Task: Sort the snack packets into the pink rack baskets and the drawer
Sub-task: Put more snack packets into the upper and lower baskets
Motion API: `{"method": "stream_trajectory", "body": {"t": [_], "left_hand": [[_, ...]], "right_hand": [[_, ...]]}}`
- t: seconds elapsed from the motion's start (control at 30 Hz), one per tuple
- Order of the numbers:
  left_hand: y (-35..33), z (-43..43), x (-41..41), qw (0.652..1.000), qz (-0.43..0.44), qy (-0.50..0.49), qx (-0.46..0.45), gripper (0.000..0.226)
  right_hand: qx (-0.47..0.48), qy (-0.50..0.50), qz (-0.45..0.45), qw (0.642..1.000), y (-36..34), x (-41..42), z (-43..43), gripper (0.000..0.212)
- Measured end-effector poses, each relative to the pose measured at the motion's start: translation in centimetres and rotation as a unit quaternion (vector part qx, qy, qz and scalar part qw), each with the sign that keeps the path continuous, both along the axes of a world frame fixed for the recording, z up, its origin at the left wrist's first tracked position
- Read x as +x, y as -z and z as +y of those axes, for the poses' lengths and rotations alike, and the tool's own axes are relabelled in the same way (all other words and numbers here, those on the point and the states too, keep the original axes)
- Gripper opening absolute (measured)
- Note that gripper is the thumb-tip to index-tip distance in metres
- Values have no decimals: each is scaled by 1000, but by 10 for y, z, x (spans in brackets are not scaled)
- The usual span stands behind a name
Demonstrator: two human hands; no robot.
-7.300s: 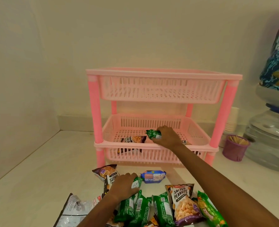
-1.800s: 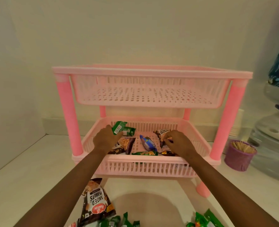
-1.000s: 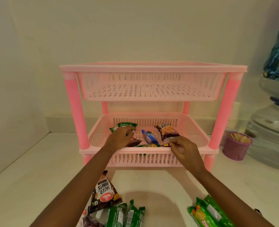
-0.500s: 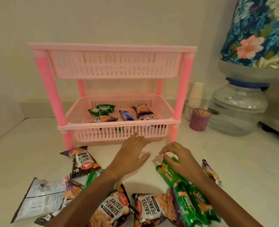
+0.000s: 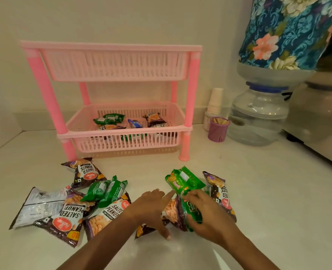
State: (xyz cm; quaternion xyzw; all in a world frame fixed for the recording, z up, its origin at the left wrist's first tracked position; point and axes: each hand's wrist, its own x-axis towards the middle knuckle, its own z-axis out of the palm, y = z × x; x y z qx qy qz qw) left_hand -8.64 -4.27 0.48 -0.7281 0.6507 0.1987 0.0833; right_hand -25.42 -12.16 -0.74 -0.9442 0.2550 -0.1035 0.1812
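Note:
The pink rack [image 5: 194,90] stands at the back of the white counter. Its lower basket [image 5: 126,135] holds several small packets; nothing shows through the slats of its upper basket [image 5: 114,65]. In front lie salted-peanut packets [image 5: 84,172], small green packets [image 5: 106,190] and a silver packet [image 5: 42,206]. My right hand [image 5: 204,213] grips a green packet [image 5: 192,210] at the lower end of a bunch of green packets [image 5: 182,180]. My left hand [image 5: 151,209] lies flat, fingers spread, on a peanut packet [image 5: 171,210]. No drawer is in view.
A purple cup of toothpicks [image 5: 218,129] and a stack of paper cups [image 5: 214,102] stand right of the rack. Further right is a water dispenser jug [image 5: 258,114] under a floral cover [image 5: 286,30]. Another peanut packet [image 5: 219,191] lies by my right hand.
Both hands have left the lower basket and dropped to the packets on the counter. The right hand has closed on a green packet; the left hand has settled on a peanut packet.

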Motion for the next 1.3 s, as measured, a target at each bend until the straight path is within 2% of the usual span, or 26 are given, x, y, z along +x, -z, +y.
{"method": "stream_trajectory", "body": {"t": [0.13, 0.2, 0.27, 0.37, 0.53, 0.73, 0.97, 1.13, 1.3], "left_hand": [[6, 3, -5, 998, -42, -35, -2, 107], [7, 2, -5, 997, -42, -54, -23, 99], [6, 1, -3, 996, -33, -70, -37, 94], [3, -2, 2, 994, -8, -93, -55, 89], [-2, -4, 13, 987, 54, -118, -93, 83], [-34, -7, 29, 955, 163, -142, -203, 67], [-114, -18, 55, 914, 128, -155, -353, 67], [-186, -22, 77, 856, 101, -171, -478, 59], [-256, -27, 110, 794, 27, -156, -587, 58]], "right_hand": [[-64, -31, 197, 978, 3, -3, 2, 86], [-82, -36, 239, 967, 4, 0, 0, 91], [-110, -35, 235, 965, 6, 5, -3, 88], [-136, -40, 204, 969, 7, 13, -10, 81], [-93, -41, 128, 986, 1, 18, -22, 84], [-59, -17, 28, 998, -44, 23, -37, 77], [-63, -9, -144, 988, -120, 51, -58, 75], [-97, -14, -242, 965, -176, 82, -69, 71], [-157, -26, -318, 935, -232, 117, -78, 67]]}}
